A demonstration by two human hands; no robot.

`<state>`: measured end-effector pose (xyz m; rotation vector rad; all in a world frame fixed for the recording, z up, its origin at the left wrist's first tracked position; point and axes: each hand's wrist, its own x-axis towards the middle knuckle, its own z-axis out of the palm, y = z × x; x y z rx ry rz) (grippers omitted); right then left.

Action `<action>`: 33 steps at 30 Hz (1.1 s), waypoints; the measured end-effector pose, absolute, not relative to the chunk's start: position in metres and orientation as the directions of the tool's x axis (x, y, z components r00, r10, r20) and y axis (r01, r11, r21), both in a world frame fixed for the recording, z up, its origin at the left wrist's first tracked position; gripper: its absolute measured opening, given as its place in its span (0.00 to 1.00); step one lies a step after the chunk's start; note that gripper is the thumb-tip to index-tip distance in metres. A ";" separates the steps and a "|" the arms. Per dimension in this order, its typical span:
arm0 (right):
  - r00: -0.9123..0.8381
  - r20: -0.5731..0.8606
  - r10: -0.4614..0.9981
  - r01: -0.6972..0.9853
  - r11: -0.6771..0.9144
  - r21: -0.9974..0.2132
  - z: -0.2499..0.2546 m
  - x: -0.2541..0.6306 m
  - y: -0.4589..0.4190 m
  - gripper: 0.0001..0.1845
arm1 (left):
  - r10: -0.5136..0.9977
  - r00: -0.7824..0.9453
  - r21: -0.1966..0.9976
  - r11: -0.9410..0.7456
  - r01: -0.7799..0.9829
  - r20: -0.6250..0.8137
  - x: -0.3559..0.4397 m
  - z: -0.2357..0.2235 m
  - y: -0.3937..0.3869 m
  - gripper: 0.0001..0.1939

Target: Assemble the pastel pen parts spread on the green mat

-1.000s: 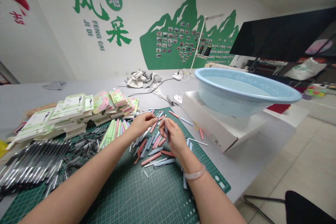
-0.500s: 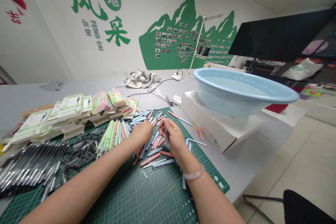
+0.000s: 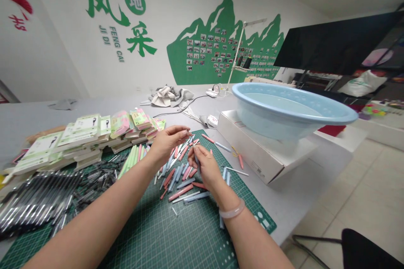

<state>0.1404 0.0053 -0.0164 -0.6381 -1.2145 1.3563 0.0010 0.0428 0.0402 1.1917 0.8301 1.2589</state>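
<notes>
In the head view my right hand (image 3: pixel 206 164) is closed around a slim blue-grey pen barrel (image 3: pixel 197 162), mostly covered by the fingers. Just above and to its left, my left hand (image 3: pixel 168 143) pinches thumb and fingertips together near the barrel's upper end. What it holds is too small to make out. Beneath both hands, loose pink pen barrels (image 3: pixel 180 192), blue pen barrels (image 3: pixel 196 197) and thin white sticks (image 3: pixel 237 171) lie scattered over a green cutting mat (image 3: pixel 158 231). Pale green pens (image 3: pixel 134 157) lie bunched left of the left hand.
Many black-and-clear pens (image 3: pixel 41 197) lie in a row at the left. Behind them stand stacked pads (image 3: pixel 78 130). A light blue basin (image 3: pixel 293 109) rests on a white box (image 3: pixel 252 151) at the right. Cloths (image 3: pixel 167 96) and a black cable lie farther back.
My left hand has lifted from the loose pen parts and come up towards my right hand, its fingertips now pinched near the barrel's top. My right hand has shifted slightly down.
</notes>
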 end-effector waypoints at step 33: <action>-0.195 0.276 0.941 -0.400 0.181 -0.898 -0.014 0.141 0.005 0.17 | 0.937 0.291 0.908 -0.282 0.310 0.191 -0.019 0.041 0.036 0.15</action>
